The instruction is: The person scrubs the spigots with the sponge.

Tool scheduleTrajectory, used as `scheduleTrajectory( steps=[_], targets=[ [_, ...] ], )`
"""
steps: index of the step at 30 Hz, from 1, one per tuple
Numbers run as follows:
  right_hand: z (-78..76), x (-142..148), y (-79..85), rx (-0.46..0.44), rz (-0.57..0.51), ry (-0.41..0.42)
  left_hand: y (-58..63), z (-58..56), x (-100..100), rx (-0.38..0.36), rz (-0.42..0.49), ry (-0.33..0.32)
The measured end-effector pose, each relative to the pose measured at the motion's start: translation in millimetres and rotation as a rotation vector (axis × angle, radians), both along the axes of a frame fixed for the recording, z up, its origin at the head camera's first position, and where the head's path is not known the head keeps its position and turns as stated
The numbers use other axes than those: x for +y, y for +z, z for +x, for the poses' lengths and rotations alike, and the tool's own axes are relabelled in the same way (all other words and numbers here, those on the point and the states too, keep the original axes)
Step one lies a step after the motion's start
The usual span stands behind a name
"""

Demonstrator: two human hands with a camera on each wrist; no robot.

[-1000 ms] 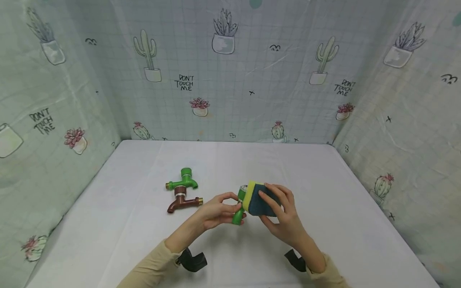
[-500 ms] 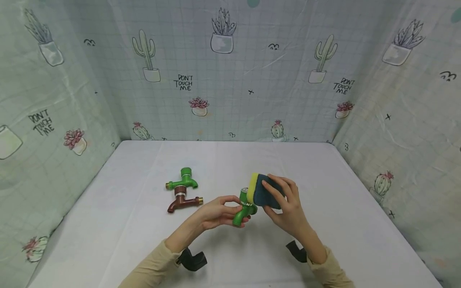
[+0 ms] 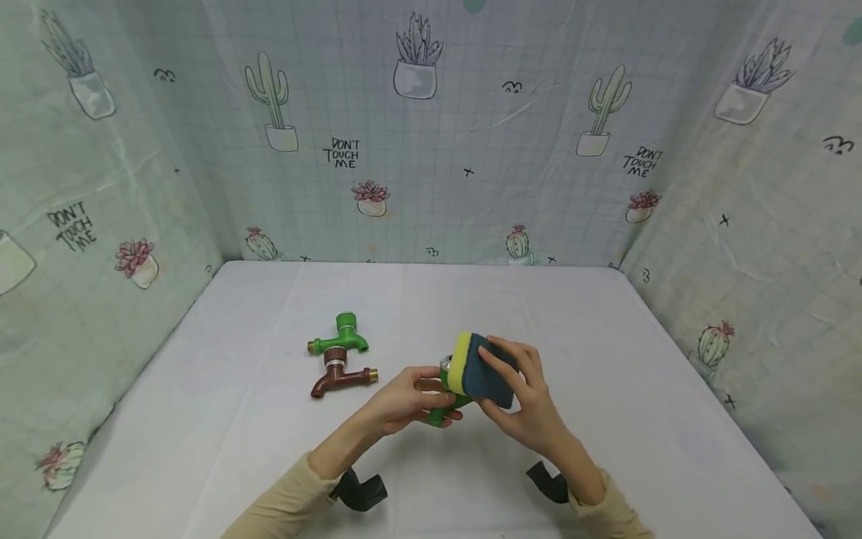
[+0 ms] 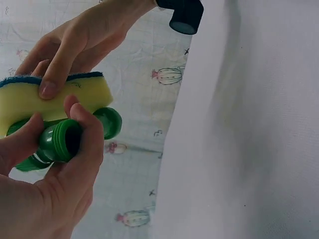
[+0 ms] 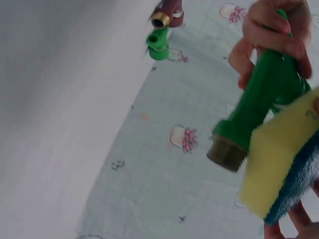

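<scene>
My left hand (image 3: 412, 400) grips a green tap (image 4: 56, 142) by its body, fingers wrapped round it, above the table. In the right wrist view the tap's threaded brass end (image 5: 228, 153) points down and toward the camera. My right hand (image 3: 528, 397) pinches a sponge (image 3: 489, 374) with a yellow foam side and a dark blue scouring side. The yellow face lies against the tap and hides part of it in the head view. To the left, a second green tap (image 3: 342, 338) and a brown tap (image 3: 334, 378) lie close together on the table.
A white cloth covers the table (image 3: 256, 449). Patterned curtains (image 3: 431, 165) stand at the back and on both sides. A black camera mount (image 3: 360, 490) sits at the left wrist, another black mount (image 3: 548, 483) at the right.
The sponge lifted slightly up and right off the tap's lower part, then came back down and left against it. The tap turned a little in my left hand. The two lying taps stayed put.
</scene>
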State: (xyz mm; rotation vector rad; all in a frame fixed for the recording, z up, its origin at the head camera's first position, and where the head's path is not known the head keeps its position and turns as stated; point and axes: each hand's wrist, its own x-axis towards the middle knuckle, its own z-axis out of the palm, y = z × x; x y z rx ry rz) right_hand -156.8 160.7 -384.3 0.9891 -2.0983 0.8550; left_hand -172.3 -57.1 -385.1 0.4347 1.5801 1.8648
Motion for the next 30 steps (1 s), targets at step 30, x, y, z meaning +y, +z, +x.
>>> scheduleTrajectory(
  steps=[30],
  targets=[
    [-2.9, 18.6, -0.1, 0.134, -0.043, 0.109, 2.7, -9.7, -8.2, 0.031, 0.086, -0.292]
  ],
)
